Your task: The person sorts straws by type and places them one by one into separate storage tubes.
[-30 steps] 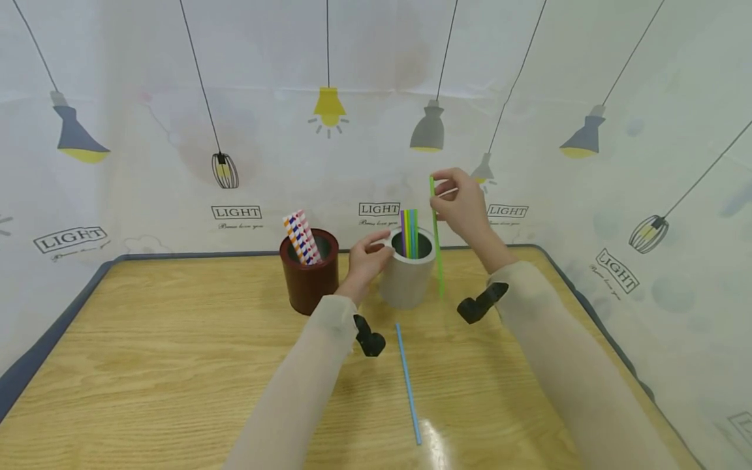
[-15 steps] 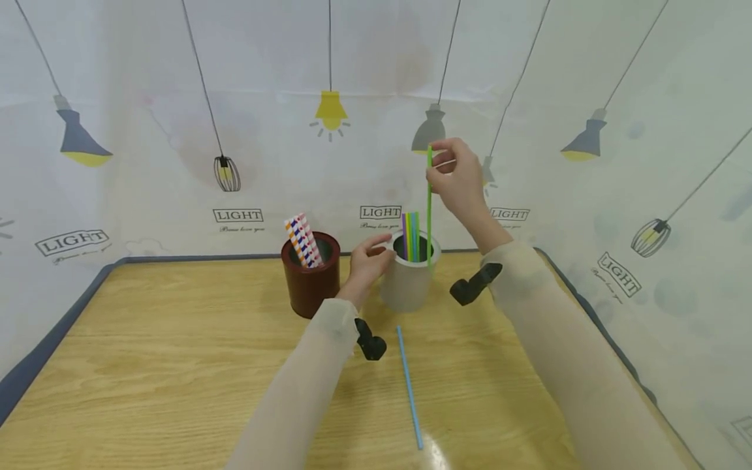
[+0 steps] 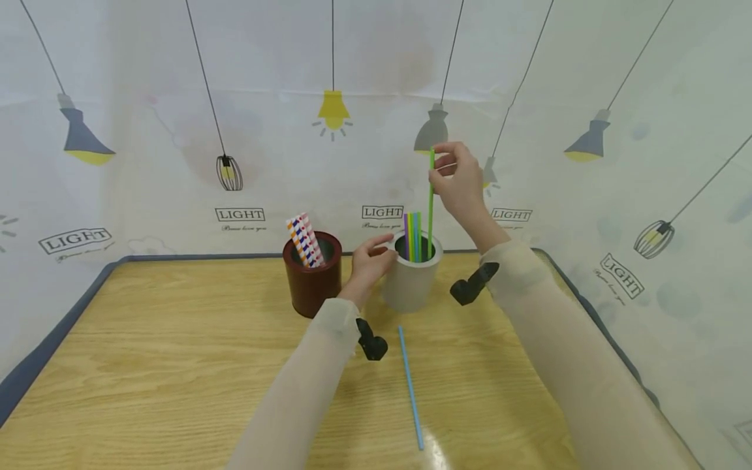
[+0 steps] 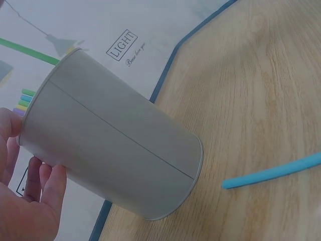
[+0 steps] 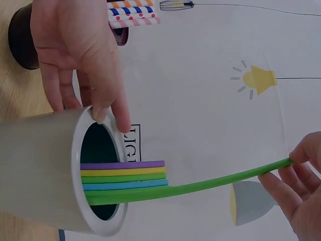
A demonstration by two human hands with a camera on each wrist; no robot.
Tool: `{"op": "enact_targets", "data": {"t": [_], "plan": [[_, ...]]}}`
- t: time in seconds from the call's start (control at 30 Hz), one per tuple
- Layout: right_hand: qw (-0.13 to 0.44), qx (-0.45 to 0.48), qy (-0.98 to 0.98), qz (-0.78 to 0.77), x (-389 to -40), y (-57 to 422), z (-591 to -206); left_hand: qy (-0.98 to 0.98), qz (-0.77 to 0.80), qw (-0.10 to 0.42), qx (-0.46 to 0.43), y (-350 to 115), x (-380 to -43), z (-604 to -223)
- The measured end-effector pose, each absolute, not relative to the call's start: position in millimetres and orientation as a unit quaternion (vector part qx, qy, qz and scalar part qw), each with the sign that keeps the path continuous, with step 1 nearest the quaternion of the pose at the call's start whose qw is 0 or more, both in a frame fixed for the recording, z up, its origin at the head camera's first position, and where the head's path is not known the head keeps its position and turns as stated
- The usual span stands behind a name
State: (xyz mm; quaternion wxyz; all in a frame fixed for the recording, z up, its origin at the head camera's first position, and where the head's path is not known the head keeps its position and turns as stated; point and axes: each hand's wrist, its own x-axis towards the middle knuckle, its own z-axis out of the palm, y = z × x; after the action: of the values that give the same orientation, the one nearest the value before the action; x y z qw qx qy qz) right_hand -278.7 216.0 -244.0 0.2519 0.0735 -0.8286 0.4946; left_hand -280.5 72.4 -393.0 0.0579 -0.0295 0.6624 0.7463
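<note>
My right hand [image 3: 461, 179] pinches a green straw [image 3: 431, 209] near its top end. The straw's lower end is inside the white cup [image 3: 409, 284], beside purple, yellow, green and blue straws [image 5: 125, 173]. In the right wrist view the green straw bows slightly and its bottom end is hidden in the cup. My left hand [image 3: 371, 266] holds the cup at its left side, thumb [image 5: 102, 103] at the rim and fingers against the wall. The cup stands upright on the table.
A dark red cup [image 3: 313, 287] with several patterned paper straws [image 3: 305, 241] stands left of the white cup. One blue straw [image 3: 410, 388] lies on the wooden table [image 3: 176, 365] in front. A printed backdrop [image 3: 282, 156] rises behind the table edge.
My right hand has risen and moved slightly left, bringing the green straw from beside the white cup over its rim and into it. My left hand has stayed at the cup.
</note>
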Motion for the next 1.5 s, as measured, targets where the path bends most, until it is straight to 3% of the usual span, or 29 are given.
{"op": "enact_targets", "data": {"t": [0.77,1.5], "plan": [[0.161,0.016,-0.851,0.5,-295,243,-323,0.653,0.755,0.05,-0.032,75,-281,-394],[0.134,0.031,-0.883,0.449,-293,241,-344,0.66,0.749,0.053,-0.037,73,-277,-390]]}}
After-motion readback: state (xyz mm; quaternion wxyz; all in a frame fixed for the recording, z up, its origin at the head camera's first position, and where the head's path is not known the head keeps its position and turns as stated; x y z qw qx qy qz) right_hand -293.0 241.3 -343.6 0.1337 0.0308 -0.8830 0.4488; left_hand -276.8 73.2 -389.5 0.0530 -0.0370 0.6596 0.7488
